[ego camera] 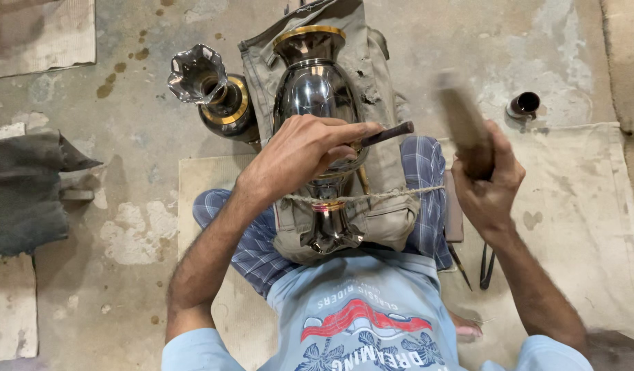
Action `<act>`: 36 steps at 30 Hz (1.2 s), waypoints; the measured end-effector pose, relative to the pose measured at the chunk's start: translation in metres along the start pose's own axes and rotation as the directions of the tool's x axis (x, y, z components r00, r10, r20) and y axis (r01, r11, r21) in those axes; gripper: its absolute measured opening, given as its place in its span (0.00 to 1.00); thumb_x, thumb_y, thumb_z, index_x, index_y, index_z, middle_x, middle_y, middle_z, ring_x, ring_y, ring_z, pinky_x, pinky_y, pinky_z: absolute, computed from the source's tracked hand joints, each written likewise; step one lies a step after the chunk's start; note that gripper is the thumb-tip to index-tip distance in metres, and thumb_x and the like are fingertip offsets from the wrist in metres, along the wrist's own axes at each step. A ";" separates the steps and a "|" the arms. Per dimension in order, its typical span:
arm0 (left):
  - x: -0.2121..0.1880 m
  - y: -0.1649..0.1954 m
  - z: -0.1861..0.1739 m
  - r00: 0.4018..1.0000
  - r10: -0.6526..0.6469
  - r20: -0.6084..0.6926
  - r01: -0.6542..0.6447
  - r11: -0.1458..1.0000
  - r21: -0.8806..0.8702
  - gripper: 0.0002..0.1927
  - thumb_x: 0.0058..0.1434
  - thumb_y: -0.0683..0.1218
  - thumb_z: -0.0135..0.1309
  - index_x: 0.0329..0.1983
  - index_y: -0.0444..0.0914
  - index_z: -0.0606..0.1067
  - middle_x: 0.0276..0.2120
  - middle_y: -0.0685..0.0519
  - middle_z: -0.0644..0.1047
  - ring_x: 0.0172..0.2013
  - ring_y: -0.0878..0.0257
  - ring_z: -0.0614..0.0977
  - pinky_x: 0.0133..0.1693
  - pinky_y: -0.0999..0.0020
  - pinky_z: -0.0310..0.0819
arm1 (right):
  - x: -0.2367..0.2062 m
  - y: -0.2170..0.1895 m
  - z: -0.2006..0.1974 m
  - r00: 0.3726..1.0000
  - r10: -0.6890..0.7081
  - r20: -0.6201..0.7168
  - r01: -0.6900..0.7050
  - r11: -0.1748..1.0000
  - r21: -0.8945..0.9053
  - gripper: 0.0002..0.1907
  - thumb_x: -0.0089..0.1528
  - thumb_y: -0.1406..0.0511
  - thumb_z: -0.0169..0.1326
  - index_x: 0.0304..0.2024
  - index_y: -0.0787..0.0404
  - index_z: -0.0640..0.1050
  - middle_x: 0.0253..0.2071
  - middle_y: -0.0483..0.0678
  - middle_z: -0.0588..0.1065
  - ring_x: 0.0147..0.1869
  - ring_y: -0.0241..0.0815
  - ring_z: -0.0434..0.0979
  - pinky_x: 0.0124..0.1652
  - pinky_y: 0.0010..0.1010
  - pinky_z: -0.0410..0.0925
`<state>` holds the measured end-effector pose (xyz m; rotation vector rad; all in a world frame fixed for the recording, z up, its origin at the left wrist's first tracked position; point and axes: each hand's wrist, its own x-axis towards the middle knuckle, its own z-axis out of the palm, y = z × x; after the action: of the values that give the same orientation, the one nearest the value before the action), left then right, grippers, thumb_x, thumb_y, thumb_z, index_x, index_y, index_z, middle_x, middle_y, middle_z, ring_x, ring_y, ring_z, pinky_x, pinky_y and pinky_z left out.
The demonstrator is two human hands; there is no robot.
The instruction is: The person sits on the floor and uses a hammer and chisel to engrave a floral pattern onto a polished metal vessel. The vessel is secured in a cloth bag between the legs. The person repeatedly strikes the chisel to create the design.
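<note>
Left hand (299,152) rests on the belly of a dark shiny metal vase (317,96), fingers curled and pinching a thin dark chisel-like tool (387,133); tool tip hidden under the fingers, its free end points right. Right hand (487,184) is raised to the right of the vase, fist closed around the handle of a wooden mallet (461,120); mallet head is blurred, up and far from the hand, apart from the tool.

Vase lies lengthwise on the person's lap, gold-rimmed mouth at the far end, flared foot (330,233) at the near end by the belly. Under it a khaki cloth pad (372,62), running from the lap out across the floor. A thin rope (392,195) crosses the vase's narrow neck part and the pad, left to right. Blue checked cloth (427,165) covers the legs either side.

Left and far: a second vase (217,96) with a fluted mouth and gold band, lying on the concrete floor (124,172), just beside the pad. Far right: small dark cup (524,104) on the floor. Near right: dark thin tools (487,264) on a pale mat (585,206). Far left edge: dark grey cloth (21,185).
</note>
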<state>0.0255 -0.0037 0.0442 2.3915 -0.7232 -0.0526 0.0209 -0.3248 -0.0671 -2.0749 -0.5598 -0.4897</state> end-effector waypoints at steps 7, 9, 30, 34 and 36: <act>-0.001 0.001 0.005 1.000 -0.017 0.008 0.017 0.999 0.030 0.26 0.60 0.46 0.60 0.63 0.50 0.74 0.44 0.51 0.84 0.32 0.56 0.86 0.35 0.56 0.80 | -0.004 0.009 0.004 0.995 0.099 -0.024 -0.093 0.980 0.174 0.25 0.69 0.74 0.58 0.66 0.56 0.68 0.44 0.51 0.78 0.44 0.37 0.79 0.44 0.29 0.75; -0.002 0.001 0.004 1.000 -0.006 0.011 0.006 0.999 0.031 0.27 0.60 0.45 0.60 0.64 0.50 0.74 0.43 0.51 0.84 0.32 0.54 0.85 0.35 0.56 0.79 | -0.004 0.012 0.002 0.994 0.113 -0.002 -0.109 0.967 0.229 0.24 0.69 0.72 0.57 0.65 0.57 0.68 0.43 0.50 0.77 0.42 0.35 0.78 0.42 0.27 0.75; -0.019 -0.006 0.007 0.997 0.052 -0.057 -0.051 0.998 0.025 0.26 0.63 0.41 0.58 0.66 0.48 0.74 0.44 0.52 0.84 0.38 0.56 0.87 0.38 0.58 0.81 | 0.014 0.010 -0.011 0.999 -0.020 0.045 0.017 0.996 0.084 0.16 0.71 0.71 0.56 0.60 0.60 0.70 0.43 0.51 0.78 0.42 0.44 0.81 0.40 0.31 0.76; -0.023 -0.005 0.009 0.994 0.048 -0.094 -0.054 0.996 -0.064 0.27 0.63 0.39 0.56 0.66 0.48 0.73 0.47 0.52 0.83 0.40 0.58 0.88 0.40 0.61 0.83 | 0.016 0.012 -0.014 0.994 -0.088 0.059 0.098 0.973 -0.211 0.18 0.67 0.72 0.59 0.59 0.61 0.73 0.41 0.53 0.79 0.37 0.43 0.79 0.36 0.32 0.74; -0.023 -0.006 0.009 0.991 0.059 -0.118 -0.067 0.996 -0.066 0.27 0.63 0.39 0.56 0.66 0.48 0.73 0.47 0.51 0.83 0.41 0.57 0.87 0.41 0.60 0.83 | 0.017 0.011 -0.015 0.999 -0.028 0.035 0.030 0.999 -0.044 0.17 0.68 0.72 0.59 0.58 0.60 0.72 0.40 0.51 0.79 0.37 0.41 0.78 0.37 0.30 0.73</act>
<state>0.0064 0.0068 0.0302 2.2830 -0.7294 0.0860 0.0388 -0.3395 -0.0575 -2.1239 -0.6049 -0.4876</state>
